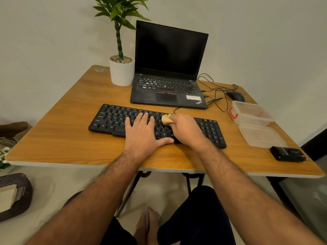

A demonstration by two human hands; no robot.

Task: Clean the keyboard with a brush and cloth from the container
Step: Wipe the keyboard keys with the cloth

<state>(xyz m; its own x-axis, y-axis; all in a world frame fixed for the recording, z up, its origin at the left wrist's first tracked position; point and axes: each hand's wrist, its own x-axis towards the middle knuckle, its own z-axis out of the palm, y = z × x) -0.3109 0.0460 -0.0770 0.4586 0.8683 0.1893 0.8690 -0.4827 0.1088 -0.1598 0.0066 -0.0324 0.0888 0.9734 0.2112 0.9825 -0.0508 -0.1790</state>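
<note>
A black keyboard [109, 119] lies across the middle of the wooden table [58, 135]. My left hand [143, 133] rests flat on its middle keys, fingers straight and spread. Just to its right, my right hand [185, 129] grips a bunched yellow cloth [165, 119] and holds it against the keys. The clear plastic container [251, 114] stands open at the table's right side, with its lid [261, 136] lying in front of it. No brush shows in the view.
An open black laptop [168, 68] stands behind the keyboard, a potted plant [121, 68] to its left. Cables [215, 92] and a black mouse [236, 96] lie at the back right. A small black device [287, 153] sits near the right front edge.
</note>
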